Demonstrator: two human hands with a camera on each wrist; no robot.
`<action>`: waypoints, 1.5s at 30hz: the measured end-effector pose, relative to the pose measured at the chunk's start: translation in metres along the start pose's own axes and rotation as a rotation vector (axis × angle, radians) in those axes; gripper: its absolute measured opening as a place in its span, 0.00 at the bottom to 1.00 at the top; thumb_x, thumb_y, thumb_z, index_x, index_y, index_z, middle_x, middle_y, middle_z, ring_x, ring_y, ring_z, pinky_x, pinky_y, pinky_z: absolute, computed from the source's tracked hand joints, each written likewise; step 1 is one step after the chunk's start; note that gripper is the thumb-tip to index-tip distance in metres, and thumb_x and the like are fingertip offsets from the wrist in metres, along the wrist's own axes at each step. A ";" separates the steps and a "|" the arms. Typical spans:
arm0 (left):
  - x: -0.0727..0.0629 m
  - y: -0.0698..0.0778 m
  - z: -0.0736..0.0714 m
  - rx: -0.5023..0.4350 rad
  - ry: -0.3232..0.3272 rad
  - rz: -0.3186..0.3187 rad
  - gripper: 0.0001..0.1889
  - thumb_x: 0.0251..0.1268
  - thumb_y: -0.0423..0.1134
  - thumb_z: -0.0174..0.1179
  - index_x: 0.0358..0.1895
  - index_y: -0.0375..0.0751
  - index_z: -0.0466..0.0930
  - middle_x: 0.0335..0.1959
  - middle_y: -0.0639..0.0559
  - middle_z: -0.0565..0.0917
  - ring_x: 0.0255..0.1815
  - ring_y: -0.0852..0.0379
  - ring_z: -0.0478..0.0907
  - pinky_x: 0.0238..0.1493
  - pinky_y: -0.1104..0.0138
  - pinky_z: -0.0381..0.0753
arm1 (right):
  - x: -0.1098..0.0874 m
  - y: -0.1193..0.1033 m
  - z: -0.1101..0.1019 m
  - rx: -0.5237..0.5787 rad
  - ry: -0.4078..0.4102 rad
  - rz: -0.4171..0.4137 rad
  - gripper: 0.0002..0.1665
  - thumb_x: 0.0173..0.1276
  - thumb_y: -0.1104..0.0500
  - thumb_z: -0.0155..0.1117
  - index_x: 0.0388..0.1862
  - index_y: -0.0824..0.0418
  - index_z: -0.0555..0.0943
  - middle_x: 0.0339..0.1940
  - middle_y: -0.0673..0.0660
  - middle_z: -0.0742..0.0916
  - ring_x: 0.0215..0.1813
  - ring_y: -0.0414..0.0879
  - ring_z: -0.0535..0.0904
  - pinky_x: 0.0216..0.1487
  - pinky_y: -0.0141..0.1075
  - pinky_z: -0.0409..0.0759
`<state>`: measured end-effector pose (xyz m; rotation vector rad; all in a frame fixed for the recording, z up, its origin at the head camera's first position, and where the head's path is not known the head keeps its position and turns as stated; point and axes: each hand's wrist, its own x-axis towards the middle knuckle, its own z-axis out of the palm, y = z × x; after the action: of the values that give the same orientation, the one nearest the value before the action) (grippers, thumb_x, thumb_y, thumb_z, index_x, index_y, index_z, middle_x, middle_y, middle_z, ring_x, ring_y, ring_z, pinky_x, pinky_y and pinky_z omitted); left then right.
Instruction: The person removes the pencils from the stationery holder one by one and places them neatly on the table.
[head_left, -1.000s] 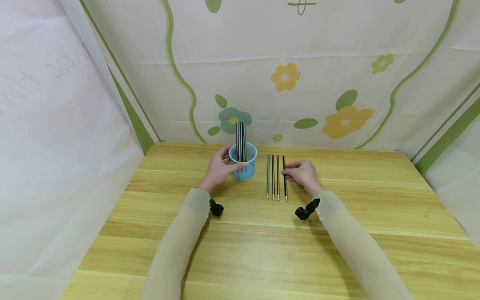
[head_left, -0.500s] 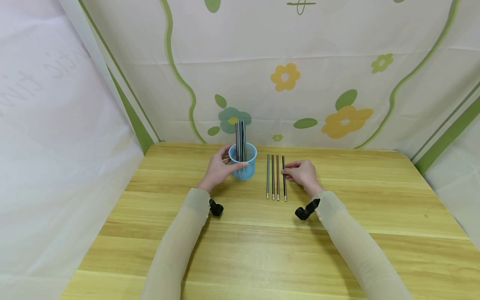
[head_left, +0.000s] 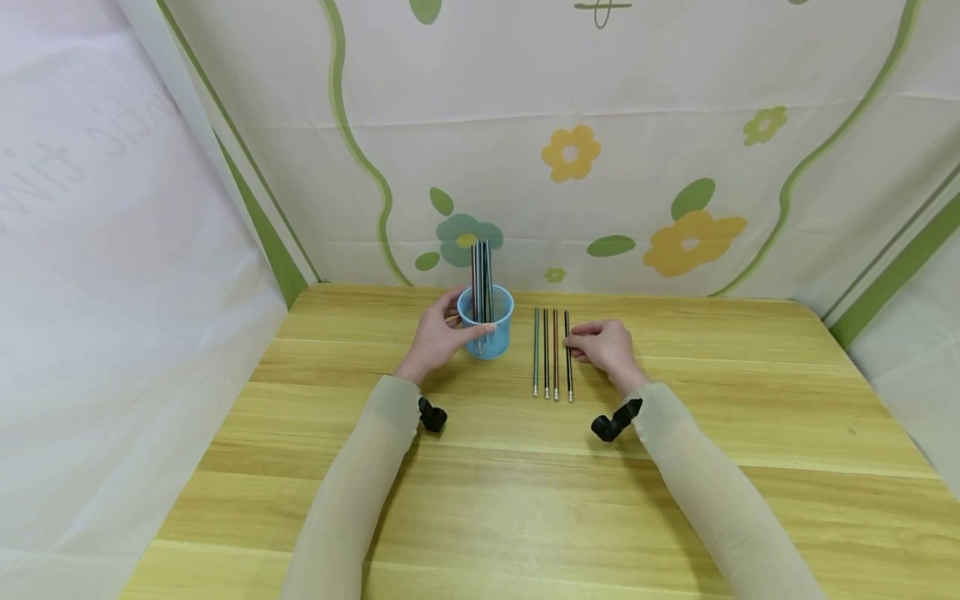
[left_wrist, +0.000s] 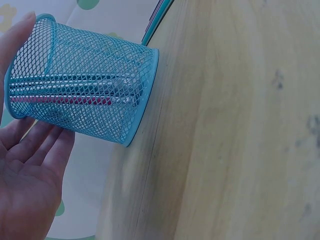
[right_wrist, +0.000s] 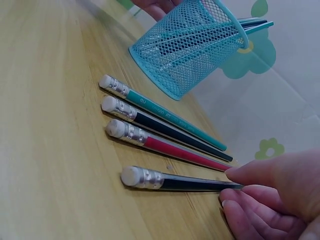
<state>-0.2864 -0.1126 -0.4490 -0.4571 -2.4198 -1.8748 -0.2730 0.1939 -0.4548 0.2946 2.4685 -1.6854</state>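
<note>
My left hand (head_left: 437, 337) holds a light blue mesh pencil cup (left_wrist: 85, 85), thumb across the near side and fingers behind it. The cup stands upright at the back of the table with several pencils (head_left: 482, 279) in it, eraser ends down. To its right a green pencil (right_wrist: 170, 117), a black pencil (right_wrist: 175, 133) and a red pencil (right_wrist: 185, 156) lie side by side, white erasers toward the near edge. My right hand (head_left: 606, 346) pinches another black pencil (right_wrist: 192, 184), the rightmost, between thumb and fingers; it lies almost parallel, with a slightly wider gap.
The wooden table (head_left: 480, 500) reaches back to a white flowered cloth (head_left: 637, 83) hanging just behind the cup. Another white cloth (head_left: 112, 292) hangs along the left side. Black wrist cameras (head_left: 615, 421) jut inward from both sleeves.
The rightmost black pencil has shifted very slightly left at its eraser end, into closer line with the row. Both hands keep almost the same places.
</note>
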 end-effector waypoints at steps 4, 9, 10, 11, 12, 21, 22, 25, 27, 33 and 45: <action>0.000 0.000 -0.001 -0.001 -0.002 -0.002 0.45 0.53 0.50 0.80 0.74 0.43 0.68 0.61 0.48 0.78 0.60 0.50 0.77 0.64 0.57 0.76 | 0.000 0.000 -0.001 0.006 -0.004 -0.004 0.21 0.68 0.60 0.73 0.57 0.69 0.84 0.46 0.65 0.89 0.36 0.48 0.88 0.37 0.36 0.87; 0.000 0.001 -0.001 -0.004 0.002 -0.005 0.46 0.53 0.50 0.80 0.74 0.42 0.68 0.61 0.48 0.78 0.60 0.51 0.77 0.64 0.58 0.76 | 0.000 0.001 -0.001 0.022 -0.007 -0.009 0.22 0.70 0.58 0.72 0.58 0.68 0.83 0.48 0.65 0.88 0.38 0.48 0.88 0.39 0.37 0.87; 0.000 0.001 -0.001 -0.004 0.002 -0.004 0.45 0.53 0.50 0.80 0.74 0.42 0.68 0.61 0.48 0.79 0.59 0.51 0.77 0.64 0.58 0.76 | 0.000 0.002 -0.001 0.027 -0.007 -0.011 0.22 0.70 0.58 0.72 0.58 0.68 0.83 0.48 0.65 0.88 0.38 0.49 0.88 0.39 0.37 0.87; 0.001 0.001 -0.001 -0.003 0.003 -0.004 0.45 0.53 0.50 0.80 0.74 0.42 0.68 0.61 0.48 0.79 0.59 0.51 0.77 0.64 0.58 0.76 | 0.000 0.002 -0.001 0.034 -0.008 -0.011 0.22 0.70 0.58 0.71 0.58 0.68 0.83 0.49 0.65 0.88 0.39 0.49 0.88 0.39 0.37 0.87; 0.001 0.001 -0.001 -0.003 0.003 -0.004 0.45 0.53 0.50 0.80 0.74 0.41 0.68 0.61 0.48 0.79 0.59 0.51 0.77 0.64 0.58 0.76 | 0.000 0.002 -0.001 0.041 -0.011 -0.012 0.22 0.71 0.58 0.71 0.59 0.68 0.83 0.49 0.66 0.88 0.39 0.49 0.88 0.40 0.37 0.87; 0.000 0.000 -0.001 0.002 0.004 -0.005 0.44 0.54 0.48 0.79 0.73 0.41 0.68 0.60 0.49 0.79 0.59 0.52 0.78 0.63 0.60 0.77 | -0.001 -0.001 -0.004 0.109 0.013 -0.013 0.23 0.71 0.58 0.70 0.60 0.69 0.82 0.51 0.67 0.87 0.47 0.56 0.87 0.46 0.39 0.87; 0.000 0.000 -0.001 0.003 0.003 -0.006 0.44 0.54 0.48 0.79 0.73 0.41 0.68 0.60 0.49 0.79 0.59 0.52 0.78 0.63 0.60 0.77 | -0.002 -0.003 -0.005 0.117 0.016 -0.015 0.24 0.71 0.57 0.71 0.61 0.69 0.81 0.52 0.67 0.86 0.48 0.57 0.87 0.47 0.40 0.86; -0.001 0.001 0.000 0.005 0.002 -0.010 0.44 0.54 0.47 0.80 0.73 0.42 0.68 0.60 0.49 0.79 0.59 0.52 0.78 0.63 0.60 0.77 | -0.002 -0.006 -0.007 0.133 0.024 -0.027 0.27 0.71 0.56 0.71 0.63 0.69 0.80 0.55 0.66 0.85 0.52 0.58 0.85 0.51 0.41 0.85; -0.001 0.001 0.000 0.006 0.002 -0.008 0.44 0.54 0.47 0.80 0.73 0.42 0.68 0.61 0.48 0.79 0.59 0.51 0.77 0.63 0.60 0.77 | -0.003 -0.009 -0.008 0.147 0.023 -0.036 0.29 0.71 0.55 0.72 0.64 0.69 0.79 0.56 0.66 0.85 0.54 0.58 0.84 0.54 0.42 0.84; -0.001 0.002 -0.001 0.000 -0.002 0.000 0.44 0.55 0.46 0.79 0.74 0.41 0.67 0.62 0.47 0.78 0.60 0.49 0.77 0.64 0.58 0.77 | -0.007 -0.022 -0.009 0.180 0.026 -0.095 0.32 0.67 0.50 0.75 0.64 0.67 0.80 0.56 0.64 0.85 0.58 0.59 0.82 0.59 0.46 0.81; -0.001 0.002 0.000 -0.002 0.002 -0.003 0.44 0.54 0.48 0.79 0.74 0.42 0.68 0.61 0.49 0.78 0.59 0.51 0.77 0.63 0.60 0.77 | -0.017 -0.060 0.003 0.173 -0.016 -0.198 0.32 0.67 0.48 0.75 0.64 0.63 0.82 0.58 0.61 0.85 0.54 0.51 0.85 0.53 0.36 0.84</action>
<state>-0.2852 -0.1128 -0.4476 -0.4517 -2.4198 -1.8778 -0.2713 0.1686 -0.3974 0.0548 2.4133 -1.9753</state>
